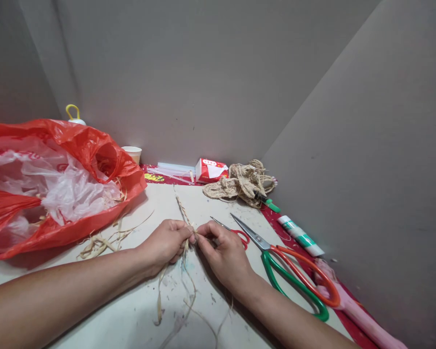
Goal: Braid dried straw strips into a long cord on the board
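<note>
A thin braid of straw-coloured fibre (182, 208) runs away from me over the pale board. At its near end my left hand (171, 241) pinches it between thumb and fingers. My right hand (221, 247) meets the left there, its thumb and forefinger closed on the fibre strands. Loose strands (186, 257) hang from the pinch toward me. Beside my right hand lie large scissors (261, 242) with one orange and one green handle, and small red-handled scissors (244, 237) partly hidden behind the hand.
An open red plastic bag (134, 182) fills the left, with fibre scraps (98, 244) beside it. Behind are a paper cup (132, 153), a red tissue pack (210, 170) and coiled braided cord (243, 182). A white-and-green tube (301, 235) lies along the right wall.
</note>
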Demonstrator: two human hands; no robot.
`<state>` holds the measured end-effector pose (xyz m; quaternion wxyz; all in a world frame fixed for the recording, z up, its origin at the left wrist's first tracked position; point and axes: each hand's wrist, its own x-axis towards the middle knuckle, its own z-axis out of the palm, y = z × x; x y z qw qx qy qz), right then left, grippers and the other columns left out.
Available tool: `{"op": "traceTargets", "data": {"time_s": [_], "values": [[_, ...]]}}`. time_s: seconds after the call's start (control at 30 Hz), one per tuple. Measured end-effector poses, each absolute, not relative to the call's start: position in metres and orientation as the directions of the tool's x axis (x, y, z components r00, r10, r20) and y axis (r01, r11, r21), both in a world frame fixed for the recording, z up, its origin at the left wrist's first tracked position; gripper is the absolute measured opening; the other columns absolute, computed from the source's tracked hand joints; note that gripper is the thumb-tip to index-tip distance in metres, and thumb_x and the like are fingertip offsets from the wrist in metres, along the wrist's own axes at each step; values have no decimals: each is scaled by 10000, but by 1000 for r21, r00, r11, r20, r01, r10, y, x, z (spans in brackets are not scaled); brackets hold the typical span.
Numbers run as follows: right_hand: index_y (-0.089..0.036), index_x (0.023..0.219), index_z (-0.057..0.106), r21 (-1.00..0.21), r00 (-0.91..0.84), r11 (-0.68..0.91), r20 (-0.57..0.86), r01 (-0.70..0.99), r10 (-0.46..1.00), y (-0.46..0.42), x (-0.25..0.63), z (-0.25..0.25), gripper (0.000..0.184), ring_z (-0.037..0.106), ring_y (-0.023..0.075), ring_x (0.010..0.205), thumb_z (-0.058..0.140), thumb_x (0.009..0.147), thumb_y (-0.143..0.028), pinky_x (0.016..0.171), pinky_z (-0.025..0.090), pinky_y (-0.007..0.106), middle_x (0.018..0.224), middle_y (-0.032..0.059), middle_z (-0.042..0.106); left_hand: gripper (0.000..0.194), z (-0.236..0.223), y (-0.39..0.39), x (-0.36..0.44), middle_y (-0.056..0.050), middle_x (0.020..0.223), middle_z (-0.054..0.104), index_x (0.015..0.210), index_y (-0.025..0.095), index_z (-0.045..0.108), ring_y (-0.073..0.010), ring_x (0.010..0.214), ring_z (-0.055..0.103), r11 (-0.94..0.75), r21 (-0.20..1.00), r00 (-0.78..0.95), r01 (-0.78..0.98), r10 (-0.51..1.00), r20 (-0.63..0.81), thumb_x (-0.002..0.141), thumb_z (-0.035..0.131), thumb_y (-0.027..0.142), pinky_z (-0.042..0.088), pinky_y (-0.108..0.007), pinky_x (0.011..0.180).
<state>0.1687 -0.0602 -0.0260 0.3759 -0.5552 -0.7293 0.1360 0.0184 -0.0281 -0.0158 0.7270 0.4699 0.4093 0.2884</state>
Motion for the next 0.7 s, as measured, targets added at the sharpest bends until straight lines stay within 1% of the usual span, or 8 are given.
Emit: {"op": "traceTargets", "data": {"time_s": [0.03,0.1,0.17,0.2,0.33,0.4,0.57,0.7], "values": [[-206,703,562,-613,-96,346,402,710,910,-60,169,-27,117,575,147,606,542,811,-165,593,419,249,662,7,638,200,-15,-28,18,95,412,302,647,163,514,-40,346,180,410,911,510,-44,794,-332,771,519,321,129,-189,334],[-197,823,595,-616,-83,345,413,708,907,-59,170,-28,65,597,153,633,543,816,-159,614,434,251,707,15,660,200,-15,-27,17,97,428,311,659,152,526,-32,348,177,445,894,528,-57,773,-351,761,542,322,120,-184,332],[-189,922,613,-612,-97,352,410,708,907,-58,172,-29,126,623,160,673,539,825,-157,650,449,255,760,30,687,195,-14,-26,17,99,434,322,667,144,533,-24,345,171,465,883,536,-63,762,-363,753,559,317,112,-180,330],[-190,921,625,-605,-118,359,401,711,909,-58,172,-28,131,631,163,684,533,834,-159,660,451,256,772,36,696,190,-14,-26,17,100,434,326,669,142,536,-22,342,170,469,881,536,-63,760,-366,750,563,312,111,-180,330],[-208,760,638,-571,-195,374,350,731,916,-57,172,-25,175,614,161,633,500,865,-183,616,434,253,698,28,682,197,-16,-26,17,100,442,343,676,140,536,-14,335,166,478,876,538,-62,755,-374,745,580,319,109,-182,330],[-208,760,634,-572,-192,368,345,733,919,-57,172,-23,176,609,163,628,496,866,-182,608,427,253,686,24,675,217,-16,-25,17,98,450,356,676,146,518,-11,335,169,489,870,545,-62,747,-381,743,596,336,103,-183,332],[-202,758,642,-604,-181,365,345,708,921,-56,174,-23,184,610,162,629,494,865,-189,612,433,255,692,24,684,330,-14,-22,15,101,438,345,620,176,394,1,334,157,547,835,587,-63,697,-413,740,636,364,62,-180,353],[-219,799,687,-658,-170,373,352,654,920,-53,178,-25,174,635,162,651,523,853,-198,633,460,257,745,20,719,282,-8,-20,14,100,458,366,687,178,412,3,344,164,595,799,635,-91,653,-414,757,638,331,43,-170,368]]}}
